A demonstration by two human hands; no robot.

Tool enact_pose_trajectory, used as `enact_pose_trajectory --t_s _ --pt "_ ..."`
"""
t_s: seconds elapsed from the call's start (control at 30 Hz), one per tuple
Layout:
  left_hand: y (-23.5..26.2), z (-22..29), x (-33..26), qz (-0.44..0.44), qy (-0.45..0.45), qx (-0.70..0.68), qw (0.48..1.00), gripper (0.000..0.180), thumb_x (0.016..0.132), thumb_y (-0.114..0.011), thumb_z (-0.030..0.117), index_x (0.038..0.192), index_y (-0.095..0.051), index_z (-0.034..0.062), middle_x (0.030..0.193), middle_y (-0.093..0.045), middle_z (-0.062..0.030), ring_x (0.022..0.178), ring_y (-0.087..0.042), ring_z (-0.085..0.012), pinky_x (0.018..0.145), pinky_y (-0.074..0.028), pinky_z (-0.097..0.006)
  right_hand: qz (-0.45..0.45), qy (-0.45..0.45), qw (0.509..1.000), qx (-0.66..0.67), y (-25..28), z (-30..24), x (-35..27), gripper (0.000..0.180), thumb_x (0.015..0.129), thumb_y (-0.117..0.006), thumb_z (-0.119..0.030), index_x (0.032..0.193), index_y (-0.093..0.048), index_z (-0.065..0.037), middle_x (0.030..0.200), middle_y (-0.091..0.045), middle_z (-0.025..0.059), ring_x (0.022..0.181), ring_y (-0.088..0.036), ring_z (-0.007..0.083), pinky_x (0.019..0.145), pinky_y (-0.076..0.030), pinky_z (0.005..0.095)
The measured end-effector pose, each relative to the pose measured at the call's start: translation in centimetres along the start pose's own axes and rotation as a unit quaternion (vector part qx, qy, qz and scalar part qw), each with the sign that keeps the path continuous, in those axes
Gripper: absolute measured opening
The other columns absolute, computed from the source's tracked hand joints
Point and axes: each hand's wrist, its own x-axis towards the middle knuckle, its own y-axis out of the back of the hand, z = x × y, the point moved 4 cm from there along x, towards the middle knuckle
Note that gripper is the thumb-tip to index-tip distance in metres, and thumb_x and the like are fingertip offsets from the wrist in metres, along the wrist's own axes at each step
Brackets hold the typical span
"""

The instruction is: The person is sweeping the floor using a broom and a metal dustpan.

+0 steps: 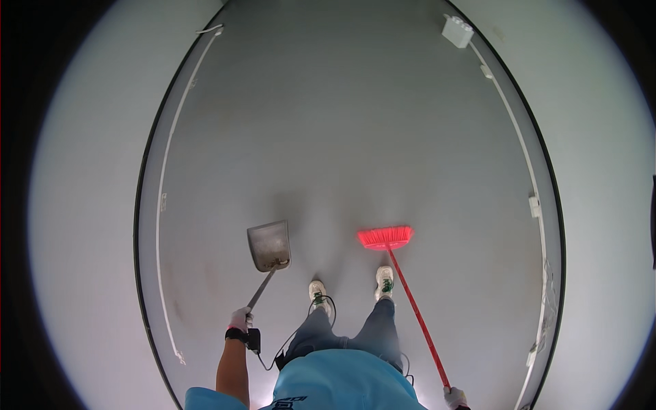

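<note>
A long-handled grey dustpan (269, 240) hangs or rests at the left, its pan turned forward with some brown debris gathered near the handle end. My left hand (240, 319), in a white glove, is closed round the dustpan's handle. At the right, a red broom (386, 238) has its bristles pointing forward, ahead of my right shoe. Its red stick slants back to my right hand (455, 397), gloved too and closed on the upper end. Part of that hand is cut off by the lower edge.
Grey floor (342, 137) stretches ahead between two walls. White cable trunking (161, 225) runs along the left side; more trunking (517, 130) with sockets and a white box (457, 31) lines the right. My shoes (385, 281) stand between the two tools. A black cable (290, 338) loops from my left wrist.
</note>
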Motion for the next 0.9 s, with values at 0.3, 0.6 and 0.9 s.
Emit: enact_pose_trajectory --t_s 0.3,0.6,0.9 --pt "-2.4 0.3 -6.0 0.009 -0.002 -0.101 0.995 0.011 0.085 -0.053 0.016 0.076 -0.051 0.0087 0.055 -0.047 -0.0028 0.037 -0.036 -0.0094 0.032 -0.027 -0.023 0.014 0.083 0.974 -0.209 23.1 -12.5 16.2 0.048 0.087 -0.039 -0.046 0.085 -0.062 -0.005 0.080 -0.064 0.0203 0.078 -0.062 0.0385 0.071 -0.048 0.0501" --pt "-3.5 2.2 -10.3 0.046 -0.014 -0.112 0.992 0.013 0.084 -0.051 0.015 0.073 -0.051 0.0072 0.054 -0.047 -0.0041 0.037 -0.035 -0.0099 0.033 -0.029 -0.024 0.088 0.246 0.955 -0.140 29.3 -43.5 26.3 0.046 0.088 -0.039 -0.043 0.089 -0.064 -0.003 0.086 -0.064 0.0198 0.083 -0.061 0.0388 0.075 -0.047 0.0478" --pt "-3.7 1.6 -9.9 0.043 0.032 -0.206 0.977 0.005 0.083 -0.050 0.010 0.079 -0.048 0.0088 0.056 -0.045 -0.0026 0.038 -0.032 -0.0062 0.032 -0.025 -0.017 0.040 0.183 0.980 -0.072 17.9 -27.7 20.4 0.050 0.084 -0.044 -0.050 0.077 -0.062 -0.004 0.073 -0.062 0.0219 0.074 -0.060 0.0422 0.068 -0.047 0.0509"
